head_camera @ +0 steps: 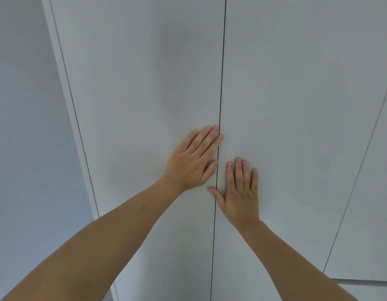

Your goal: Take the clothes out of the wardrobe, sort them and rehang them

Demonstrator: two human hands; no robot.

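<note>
Wardrobe doors (pixel 144 83) fill frame, closed; seam runs down centre. Left hand (pixel 193 158) flat, fingers straight, on left door at seam. Right hand (pixel 240 192) flat on right door, lower. Both forearms extended.

The wardrobe (pixel 144 83) fills the view as a run of plain, flat, pale grey-white door panels with no handles showing. Its two middle doors are closed, their edges meeting along a thin dark vertical seam (pixel 219 94) that runs from the top of the view to the bottom. The left door (pixel 134 105) ends on its outer side at a narrow frame strip beside the wall. The right door (pixel 297 105) ends at another thin seam, beyond which a further panel (pixel 379 192) begins. No clothes can be seen, the inside being hidden behind the closed doors.
</note>
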